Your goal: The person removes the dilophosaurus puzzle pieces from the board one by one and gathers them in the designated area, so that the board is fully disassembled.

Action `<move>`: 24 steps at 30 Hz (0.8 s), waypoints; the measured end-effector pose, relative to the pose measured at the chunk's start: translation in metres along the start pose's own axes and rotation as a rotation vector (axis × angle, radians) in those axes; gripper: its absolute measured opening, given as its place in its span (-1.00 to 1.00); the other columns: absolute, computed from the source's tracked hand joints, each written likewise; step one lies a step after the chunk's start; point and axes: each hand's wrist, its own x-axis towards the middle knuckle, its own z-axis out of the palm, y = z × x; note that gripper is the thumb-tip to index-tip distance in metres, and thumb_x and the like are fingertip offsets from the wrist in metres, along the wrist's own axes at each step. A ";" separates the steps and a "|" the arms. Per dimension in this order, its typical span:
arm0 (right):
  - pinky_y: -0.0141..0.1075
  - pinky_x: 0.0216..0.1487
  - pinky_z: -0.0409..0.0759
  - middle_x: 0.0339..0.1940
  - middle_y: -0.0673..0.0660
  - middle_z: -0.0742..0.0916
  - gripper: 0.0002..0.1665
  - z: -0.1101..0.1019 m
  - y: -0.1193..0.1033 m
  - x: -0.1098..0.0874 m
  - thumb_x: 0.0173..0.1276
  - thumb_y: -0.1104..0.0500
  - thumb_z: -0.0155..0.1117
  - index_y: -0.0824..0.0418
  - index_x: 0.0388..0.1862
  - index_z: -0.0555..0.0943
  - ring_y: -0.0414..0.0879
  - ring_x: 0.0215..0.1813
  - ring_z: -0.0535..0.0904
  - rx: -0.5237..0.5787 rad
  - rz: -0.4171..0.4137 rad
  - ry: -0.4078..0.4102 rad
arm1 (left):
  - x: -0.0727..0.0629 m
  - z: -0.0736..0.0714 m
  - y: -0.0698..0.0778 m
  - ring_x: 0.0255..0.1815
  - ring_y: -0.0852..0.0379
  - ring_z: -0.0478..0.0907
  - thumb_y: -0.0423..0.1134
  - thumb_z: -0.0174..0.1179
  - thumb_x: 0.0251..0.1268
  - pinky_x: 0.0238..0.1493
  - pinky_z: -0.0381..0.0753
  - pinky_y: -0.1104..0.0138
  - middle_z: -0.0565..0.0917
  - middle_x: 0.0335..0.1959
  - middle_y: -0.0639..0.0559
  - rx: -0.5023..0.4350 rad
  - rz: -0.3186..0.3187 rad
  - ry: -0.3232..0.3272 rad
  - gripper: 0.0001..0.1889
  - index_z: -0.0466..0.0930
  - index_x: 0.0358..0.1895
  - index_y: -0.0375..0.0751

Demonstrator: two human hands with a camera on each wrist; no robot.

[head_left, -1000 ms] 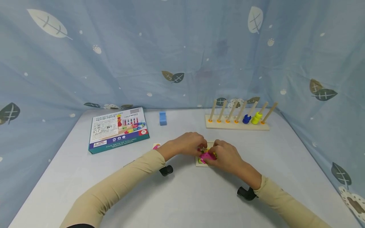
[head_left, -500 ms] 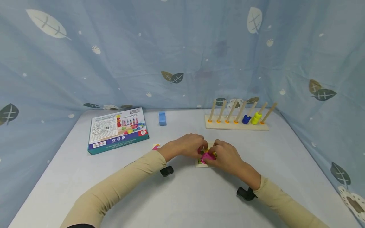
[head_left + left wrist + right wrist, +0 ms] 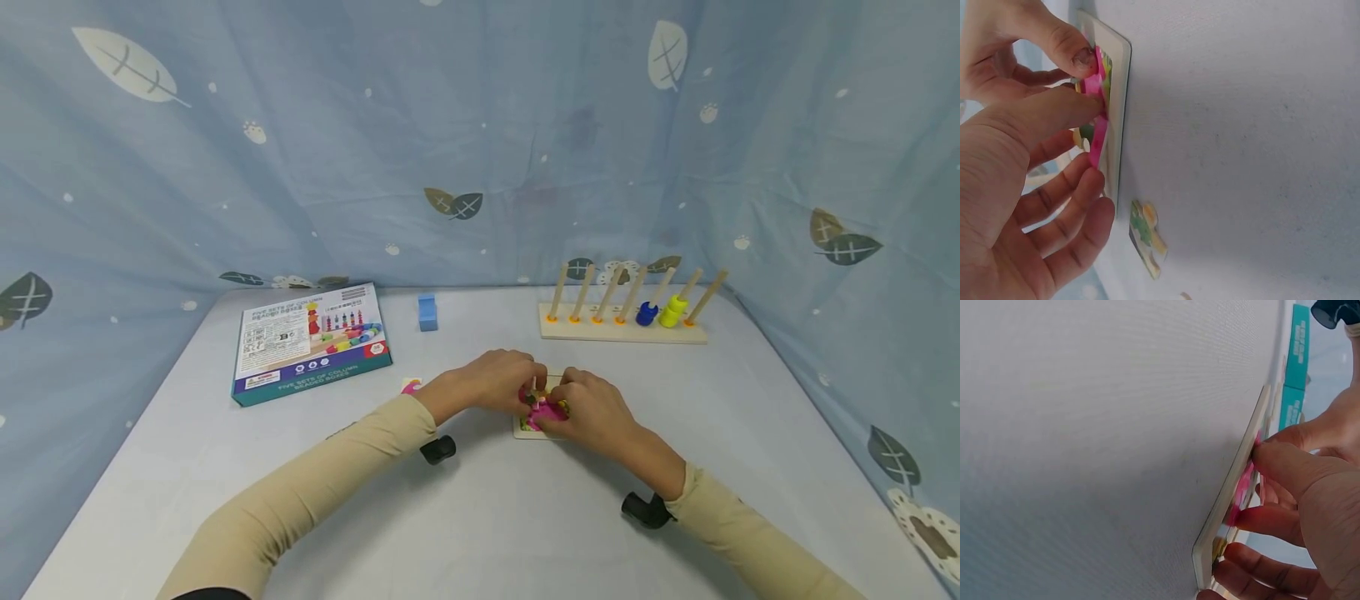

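Note:
A wooden puzzle board [image 3: 527, 434] lies on the table in the head view, with pink and green picture pieces on it. My left hand [image 3: 501, 382] pinches a pink puzzle piece [image 3: 1097, 140] between thumb and fingers, the piece tilted up over the board in the left wrist view. From the other side, my right hand [image 3: 598, 412] has its thumb and index finger on pink puzzle pieces [image 3: 1241, 490] at the board. Its thumb lies right at the board's edge in the right wrist view. The hands nearly meet and hide much of the picture.
A loose puzzle piece [image 3: 1146, 234] lies beside the board; another puzzle piece [image 3: 411, 385] shows behind the left wrist. Farther back are a flat toy box [image 3: 311, 342], a blue block [image 3: 427, 312] and a peg stand [image 3: 622, 331] with blue and yellow beads.
The left fingertips shift slightly at the board, and more of the picture shows between the hands. Both arms otherwise keep their place.

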 end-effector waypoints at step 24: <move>-0.36 -0.51 0.40 -0.42 0.00 0.57 -0.64 0.001 -0.002 -0.001 0.03 -0.11 0.61 0.13 -0.36 0.81 -0.20 -0.45 0.41 -0.041 -0.007 0.022 | -0.011 -0.016 -0.008 -0.30 0.25 0.47 -0.11 0.44 0.18 -0.22 0.47 0.36 0.56 -0.27 0.14 -0.051 0.012 0.105 -0.70 0.69 -0.04 -0.04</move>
